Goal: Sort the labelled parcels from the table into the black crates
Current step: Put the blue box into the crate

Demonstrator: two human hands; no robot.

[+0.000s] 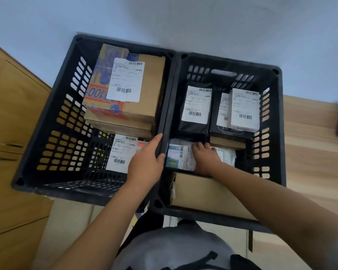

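A white padded parcel [185,158] with a barcode label lies low in the right crate [279,121], at the near middle of it, and the right hand [205,159] rests flat on top of it with its fingers [198,147] stretched forward and relaxed, not curled round anything. Just nearer than that parcel a plain brown box [207,193] stands against the crate's near wall, partly under the right forearm. Beyond the hand a black pouch [194,112] with a white label stands upright, and to its right a white box [244,110] sits on a black box [230,131], both labelled. The left hand [146,162] grips the rims where the two crates meet, thumb on the right crate's side, fingers [154,141] reaching over into the left crate [47,133]. In that crate a large cardboard box [129,90] with blue and orange print and a white label fills the far half, and a flat labelled parcel [121,152] lies nearer, touching the left hand's edge. The crates stand side by side, touching, on a wooden tabletop [310,133], with a wooden cabinet [12,114] at the left.
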